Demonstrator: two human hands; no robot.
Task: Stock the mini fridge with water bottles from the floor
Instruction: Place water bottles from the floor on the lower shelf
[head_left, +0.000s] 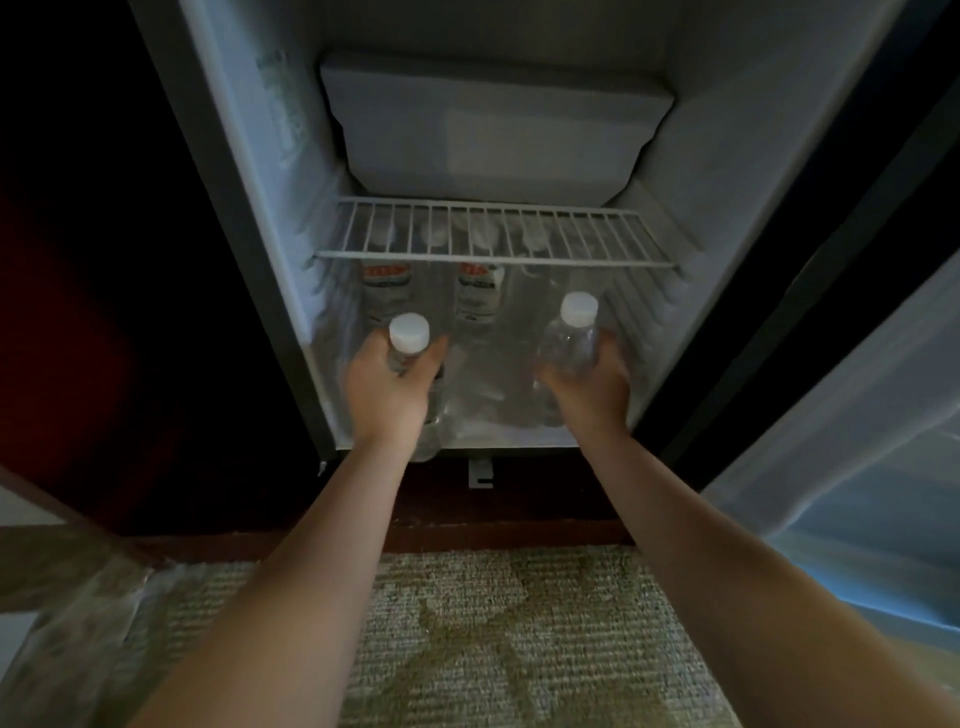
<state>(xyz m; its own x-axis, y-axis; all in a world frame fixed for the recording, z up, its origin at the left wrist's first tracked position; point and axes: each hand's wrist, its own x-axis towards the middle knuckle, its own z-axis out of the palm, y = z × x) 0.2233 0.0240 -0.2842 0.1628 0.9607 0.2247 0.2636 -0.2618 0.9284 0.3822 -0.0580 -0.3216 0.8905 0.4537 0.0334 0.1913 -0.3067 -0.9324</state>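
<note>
The mini fridge (244, 171) stands open in front of me, its lower compartment at my hands. My left hand (387, 387) grips a clear water bottle with a white cap (409, 332) at the front left of the fridge floor. My right hand (589, 384) grips a second clear bottle with a white cap (578, 309) at the front right. Behind them, several labelled water bottles (480, 296) stand at the back under the wire shelf (493, 236). Both held bottles are upright.
A white freezer box (493, 124) fills the top of the fridge. The open fridge door (857, 415) is at the right. Patterned carpet (493, 623) lies below. A crumpled clear plastic wrap (88, 639) sits on the floor at the lower left.
</note>
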